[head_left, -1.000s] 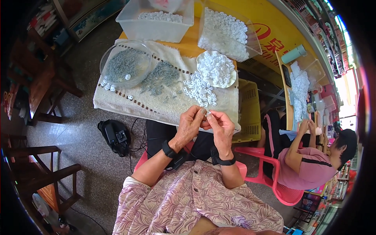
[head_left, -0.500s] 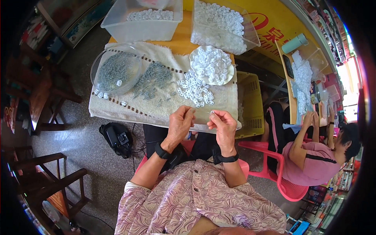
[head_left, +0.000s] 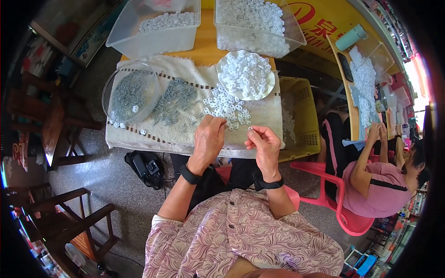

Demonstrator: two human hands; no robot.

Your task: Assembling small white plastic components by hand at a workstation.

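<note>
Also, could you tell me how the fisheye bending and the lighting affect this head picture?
In the head view, the yellow plastic crate bows near the rim and the corners go black; daylight blows out the far right edge; the left hand, right hand and beige cloth towel are evenly lit and sharp.

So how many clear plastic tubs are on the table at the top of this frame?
2. One clear plastic tub at the upper left holds a thin layer of small white parts; the other right of it is much fuller. Both run past the frame's top edge, so more could be hidden.
</note>
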